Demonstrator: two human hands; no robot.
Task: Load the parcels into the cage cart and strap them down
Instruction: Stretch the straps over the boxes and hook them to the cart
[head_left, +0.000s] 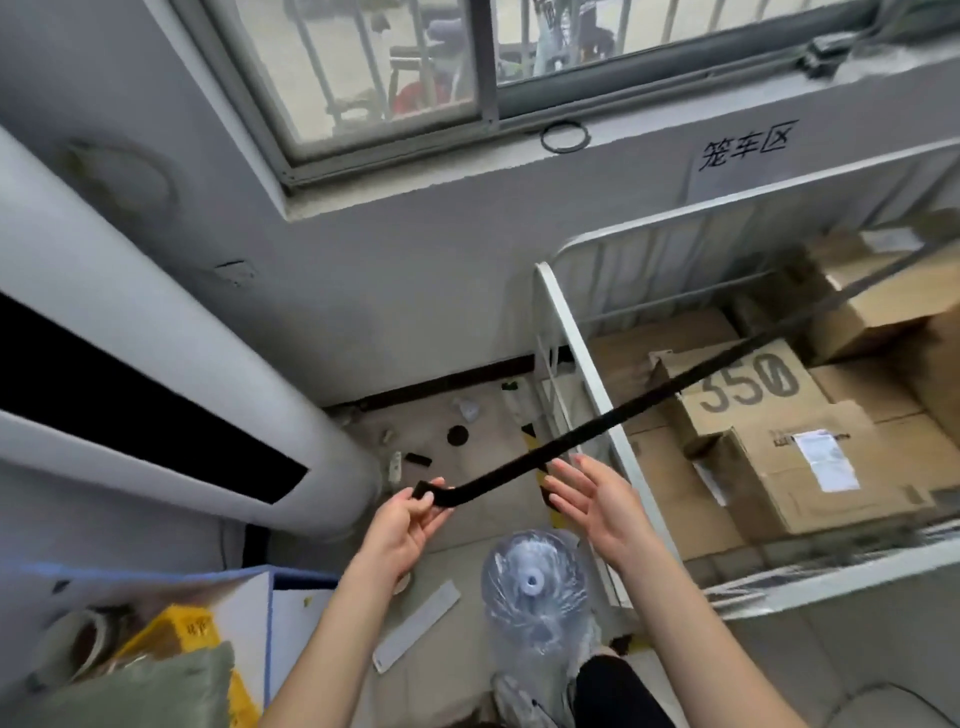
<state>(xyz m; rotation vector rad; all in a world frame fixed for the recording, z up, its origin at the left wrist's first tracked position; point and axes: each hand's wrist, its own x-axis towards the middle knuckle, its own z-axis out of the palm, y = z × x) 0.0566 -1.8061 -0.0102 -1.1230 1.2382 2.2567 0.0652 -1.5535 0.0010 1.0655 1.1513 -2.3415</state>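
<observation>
The left hand (410, 519) pinches the free end of the black strap (623, 410) between the thumb and the curled fingers (434, 512). From there the strap runs tight up to the right. It crosses the left top rail of the cage cart (587, 374) and passes over the cardboard parcels (748, 395) inside it. The right hand (597, 504) is spread, holding nothing, with its straight fingertips just below the strap near the rail. I cannot tell if they touch it.

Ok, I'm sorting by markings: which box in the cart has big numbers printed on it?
The middle box, printed 350, under the black strap; the others show none.
</observation>
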